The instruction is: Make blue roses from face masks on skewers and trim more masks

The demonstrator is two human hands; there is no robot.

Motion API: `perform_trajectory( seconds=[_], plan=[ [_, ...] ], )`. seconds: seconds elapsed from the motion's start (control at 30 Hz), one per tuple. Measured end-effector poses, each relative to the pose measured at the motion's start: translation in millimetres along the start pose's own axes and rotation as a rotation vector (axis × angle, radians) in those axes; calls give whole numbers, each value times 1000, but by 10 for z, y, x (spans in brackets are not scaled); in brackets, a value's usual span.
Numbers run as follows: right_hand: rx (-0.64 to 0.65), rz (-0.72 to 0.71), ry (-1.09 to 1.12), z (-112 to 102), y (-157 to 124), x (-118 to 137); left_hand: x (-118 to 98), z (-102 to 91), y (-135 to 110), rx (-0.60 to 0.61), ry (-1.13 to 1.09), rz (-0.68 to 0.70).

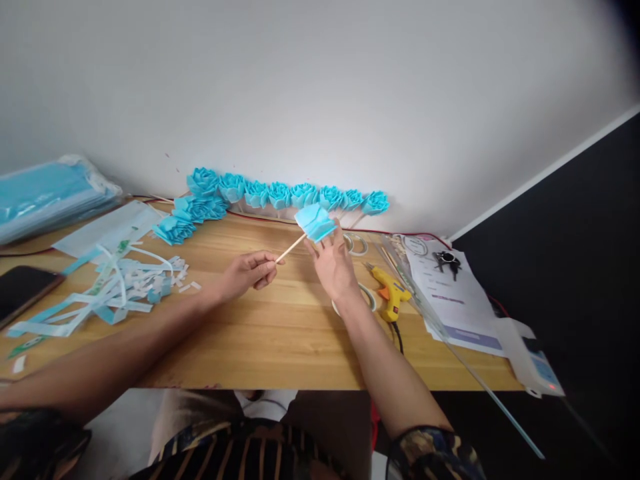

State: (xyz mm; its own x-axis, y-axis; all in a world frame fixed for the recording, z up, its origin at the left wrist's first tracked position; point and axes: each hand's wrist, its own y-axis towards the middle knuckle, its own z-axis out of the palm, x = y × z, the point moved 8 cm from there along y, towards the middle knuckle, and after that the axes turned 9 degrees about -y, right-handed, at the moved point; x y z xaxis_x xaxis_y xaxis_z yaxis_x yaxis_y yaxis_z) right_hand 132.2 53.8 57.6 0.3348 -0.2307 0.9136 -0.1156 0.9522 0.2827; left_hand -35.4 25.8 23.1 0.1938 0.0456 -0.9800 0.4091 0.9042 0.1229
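My left hand is closed in a pinch round the lower end of a thin wooden stick. The stick slants up to the right, and a light blue flower with a few wide petals sits on its tip. My right hand has its fingers at the flower's lower right side; some fingertips are hidden behind the petals. Behind both hands a row of finished-looking blue flowers on sticks leans on the wall, with more blue flowers heaped at the left.
A yellow glue gun lies right of my right forearm, near rolls of tape. Strip scraps, a phone and a blue packet are at left. Papers, keys and a white power strip are at right.
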Motion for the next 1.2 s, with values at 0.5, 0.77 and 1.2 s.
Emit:
perform_trajectory(
  seconds=[0.5,0.77,1.2],
  plan=[
    [58,-227,-323,172,-151,375,-74,-41,2,-32,422,212],
    [183,-626,-762,494,-256,579,-403,-94,-122,-219,718,565],
    [112,-674,-893,481,-165,132,-371,22,-140,-113,782,587]
  ],
)
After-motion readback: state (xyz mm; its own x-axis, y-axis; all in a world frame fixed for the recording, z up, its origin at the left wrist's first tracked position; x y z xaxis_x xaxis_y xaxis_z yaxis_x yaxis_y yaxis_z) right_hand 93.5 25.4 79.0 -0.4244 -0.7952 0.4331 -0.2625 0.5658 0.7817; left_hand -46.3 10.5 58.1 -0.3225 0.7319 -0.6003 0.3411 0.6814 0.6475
